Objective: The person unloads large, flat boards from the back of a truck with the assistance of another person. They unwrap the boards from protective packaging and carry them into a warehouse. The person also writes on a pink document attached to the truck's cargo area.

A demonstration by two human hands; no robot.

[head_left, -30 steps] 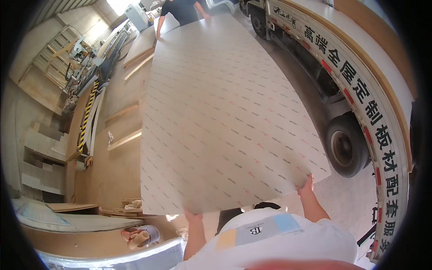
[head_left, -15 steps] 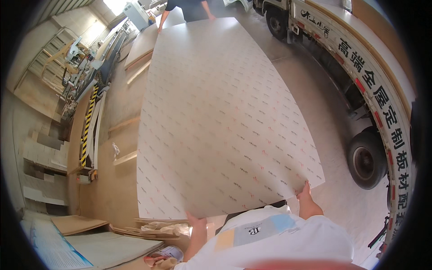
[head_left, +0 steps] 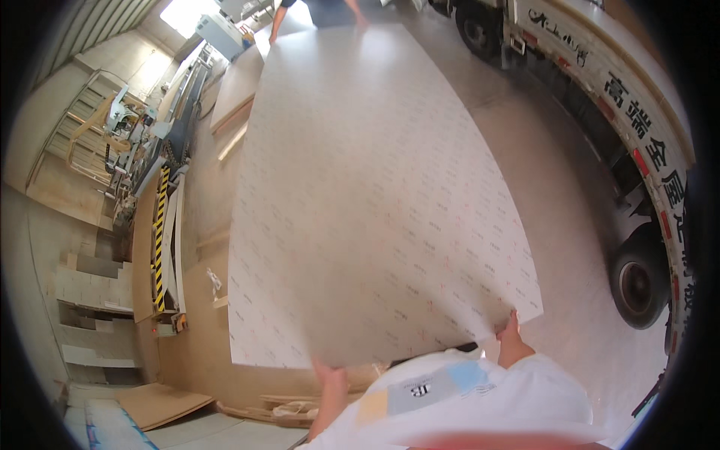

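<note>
Head view shows the truck (head_left: 645,150) farther to my right than half a second ago, with its rear wheel (head_left: 637,285) lower and nearer the rim, and the big white panel (head_left: 375,195) reaching deeper up the picture. The stacked offcuts (head_left: 157,405) at lower left have slid closer to the bottom edge.

My left hand (head_left: 328,373) clamps the panel's near edge from below, fingers tucked under the sheet where I cannot see them, only the heel of the hand and the wrist showing. My right hand (head_left: 511,330) pinches the near right corner, thumb side up against the edge, the fingers again hidden beneath. Both forearms rise from the lower edge, past my white shirt (head_left: 465,397), spread wide apart along the short side.

The panel lies nearly flat and runs away from me toward the top of the picture, where another person's hands (head_left: 279,22) hold the far end. It hangs over the workshop floor (head_left: 555,180), between the truck and the yellow-and-black striped machine (head_left: 160,240) on my left.
</note>
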